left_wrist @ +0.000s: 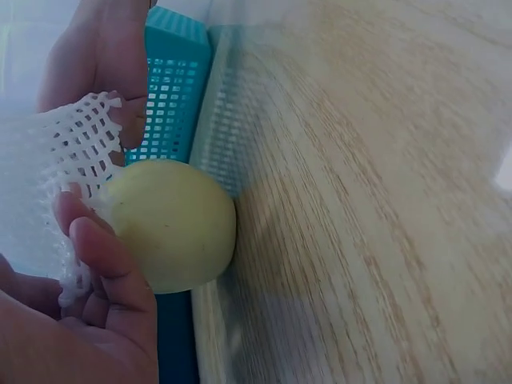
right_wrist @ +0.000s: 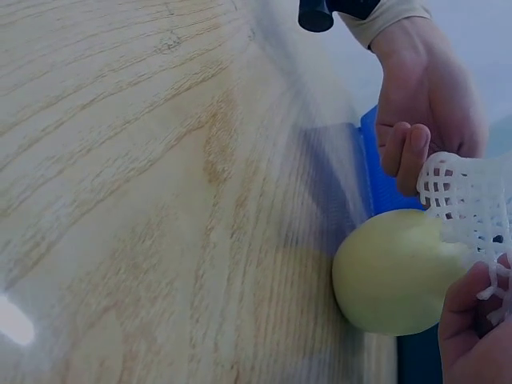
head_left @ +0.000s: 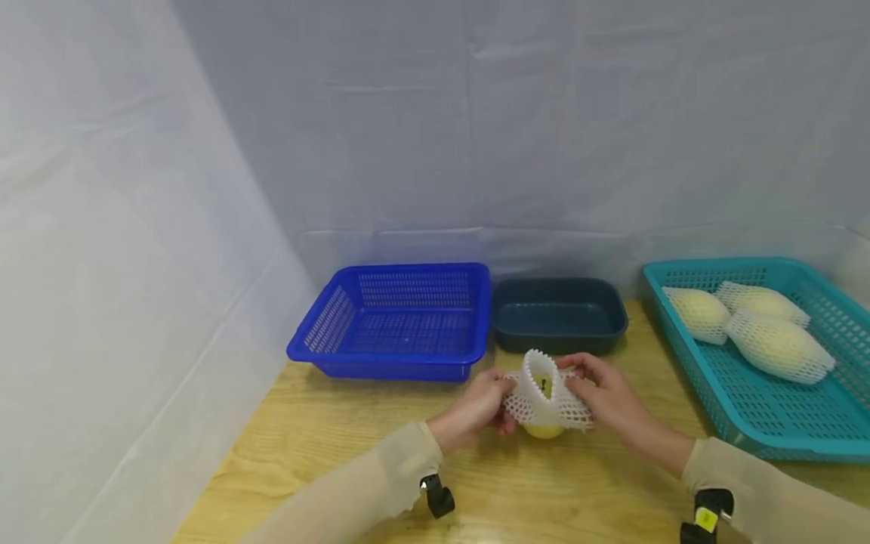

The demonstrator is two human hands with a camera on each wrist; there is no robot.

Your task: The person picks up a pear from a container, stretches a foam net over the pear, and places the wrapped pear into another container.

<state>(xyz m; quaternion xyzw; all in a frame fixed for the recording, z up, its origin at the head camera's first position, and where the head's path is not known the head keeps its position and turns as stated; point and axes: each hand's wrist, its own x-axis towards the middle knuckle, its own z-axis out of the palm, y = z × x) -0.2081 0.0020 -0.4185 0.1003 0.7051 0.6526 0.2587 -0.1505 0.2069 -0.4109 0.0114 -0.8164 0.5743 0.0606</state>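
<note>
A round pale yellow fruit [head_left: 544,431] with a dark stem stands on the wooden table. Around its upper part sits a white foam fruit net [head_left: 523,406], its top opening spread wide and the fruit's lower part bare. My left hand [head_left: 479,400] pinches the net's left edge between thumb and fingers. On the opposite side, my right hand [head_left: 608,394] pinches the right edge. From the left wrist, the fruit's smooth side [left_wrist: 180,228] shows below the mesh. The right wrist view has the net [right_wrist: 460,188] stretched between both hands.
Behind the hands stand a blue basket [head_left: 479,332] and a dark teal tray [head_left: 560,344]. At right, a turquoise basket [head_left: 720,408] holds 3 pale fruits in foam nets [head_left: 782,347]. White sheeting [head_left: 408,151] closes off the back and left.
</note>
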